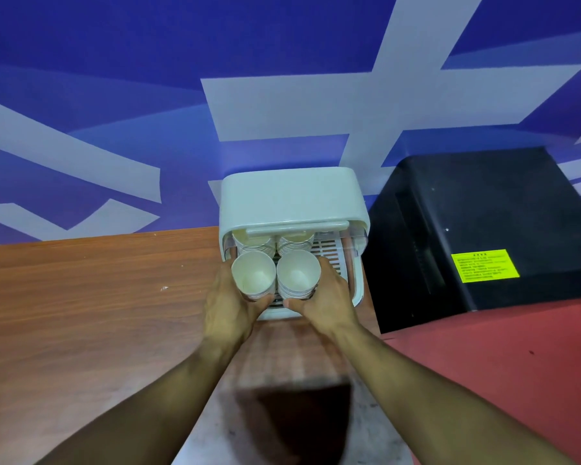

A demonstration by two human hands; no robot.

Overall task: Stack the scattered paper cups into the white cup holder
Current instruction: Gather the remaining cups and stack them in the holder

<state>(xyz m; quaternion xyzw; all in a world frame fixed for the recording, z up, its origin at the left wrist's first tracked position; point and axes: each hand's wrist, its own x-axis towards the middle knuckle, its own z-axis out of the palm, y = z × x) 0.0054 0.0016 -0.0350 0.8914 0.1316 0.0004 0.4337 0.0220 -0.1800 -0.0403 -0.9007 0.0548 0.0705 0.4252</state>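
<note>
L hand [228, 303], R hand [326, 300] grip cups [254, 275]; blk box [483, 229] beside holder [292, 199] (touching?).

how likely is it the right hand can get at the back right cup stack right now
Probably not: the right hand grips the front right cup stack, which stands directly before the back right cup stack, and the holder's lid overhangs it.

— How much of the far cup stacks [253, 242] shows?
— Only rims and upper walls. The top of the white cup holder [292, 199] covers the rest.
— And the near ones?
— The left hand [227, 305] hides part of the near left stack [254, 276]'s foot, and the right hand [326, 297] part of the near right stack [297, 275]'s.
— The yellow label [484, 265]?
— Print too small to read. The black box [483, 203] runs off the right edge, and the dark shape [299, 421] between the forearms is blurred.
</note>
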